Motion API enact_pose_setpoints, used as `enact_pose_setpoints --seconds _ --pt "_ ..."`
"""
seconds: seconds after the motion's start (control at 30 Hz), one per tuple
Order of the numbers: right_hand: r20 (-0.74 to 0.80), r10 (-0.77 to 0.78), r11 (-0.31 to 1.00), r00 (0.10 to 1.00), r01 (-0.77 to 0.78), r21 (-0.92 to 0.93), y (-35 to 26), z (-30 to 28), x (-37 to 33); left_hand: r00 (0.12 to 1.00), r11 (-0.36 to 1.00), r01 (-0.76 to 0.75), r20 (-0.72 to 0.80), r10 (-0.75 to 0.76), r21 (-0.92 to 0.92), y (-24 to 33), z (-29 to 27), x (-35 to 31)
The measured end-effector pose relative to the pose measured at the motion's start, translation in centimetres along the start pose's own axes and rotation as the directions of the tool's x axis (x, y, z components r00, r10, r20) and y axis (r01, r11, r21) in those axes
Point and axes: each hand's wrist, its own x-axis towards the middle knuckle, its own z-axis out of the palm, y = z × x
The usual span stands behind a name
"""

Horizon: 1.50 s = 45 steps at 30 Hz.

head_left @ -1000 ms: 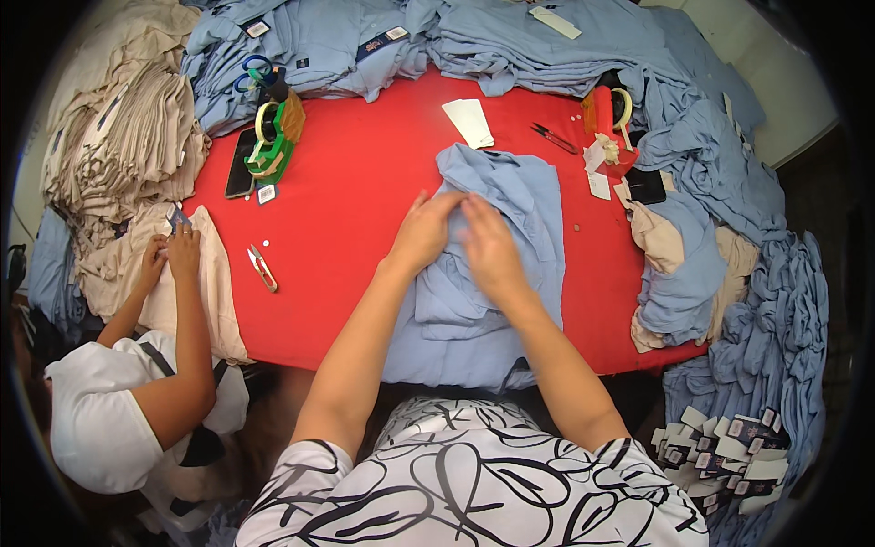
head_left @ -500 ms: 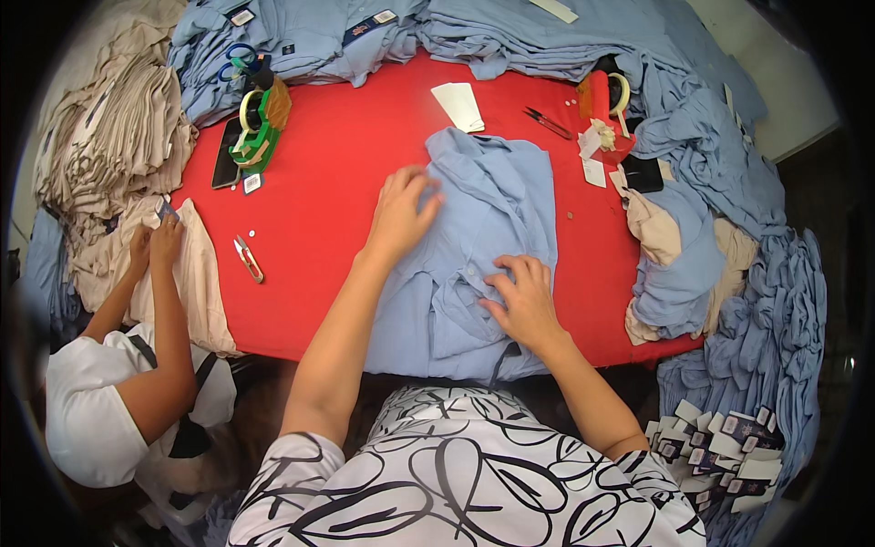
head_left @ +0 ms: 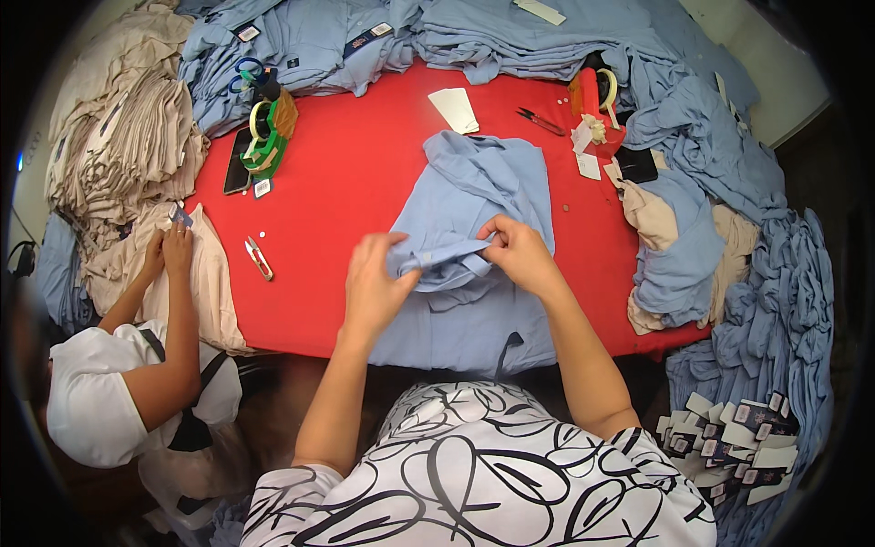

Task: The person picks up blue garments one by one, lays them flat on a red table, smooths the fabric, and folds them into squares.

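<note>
A light blue shirt (head_left: 501,178) lies partly folded on the red-covered table in front of me, its lower part hanging toward my body. My right hand (head_left: 521,257) pinches a raised, folded strip of the shirt between thumb and fingers. At the strip's other end is my left hand (head_left: 372,278), thumb and fingers apart, with the cloth edge in the gap between them. A small pale button shows on the strip. A dark narrow strap or loop (head_left: 512,341) lies on the shirt near the table's front edge.
White cards (head_left: 453,110), red thread snips (head_left: 540,120) and a red tape dispenser (head_left: 597,114) sit beyond. At left are a green tape dispenser (head_left: 267,141), more snips (head_left: 259,258) and a co-worker's hands (head_left: 173,251) on beige cloth. Blue garment piles (head_left: 510,41) line the back.
Both hands have moved in toward each other over the shirt's middle. My left hand has come down and nearer; my right has risen, now pinching a lifted strip of cloth.
</note>
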Motion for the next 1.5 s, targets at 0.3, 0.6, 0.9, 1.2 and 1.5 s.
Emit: enact_pose_setpoints --seconds 0.3,0.6,0.9,1.2,1.5 --pt "0.041 -0.112 0.882 0.993 0.081 0.464 -2.2 -1.7 0.6 0.945 0.862 0.280 -0.038 -0.325 -0.423 -5.7 1.7 0.1" --pt "-0.387 -0.155 0.951 0.909 0.031 -0.307 8.1 0.5 -2.1 0.791 0.866 -0.255 -0.608 -0.069 -0.429 -3.4 -8.8 7.1" --pt "-0.520 -0.229 0.960 0.823 0.103 -0.259 5.5 -2.8 -1.6 0.957 0.942 -0.190 0.268 0.113 0.278 -4.1 4.6 1.3" --pt "-0.567 -0.256 0.821 0.783 -0.133 -0.555 6.0 -7.0 -7.7 0.953 0.894 0.218 -0.282 -0.109 0.391 -9.1 1.4 -2.1" --pt "-0.423 0.211 0.820 0.881 0.076 0.567 10.6 -10.1 -3.7 0.863 0.678 0.178 -0.218 -0.455 -0.713 -14.0 -4.8 4.8"
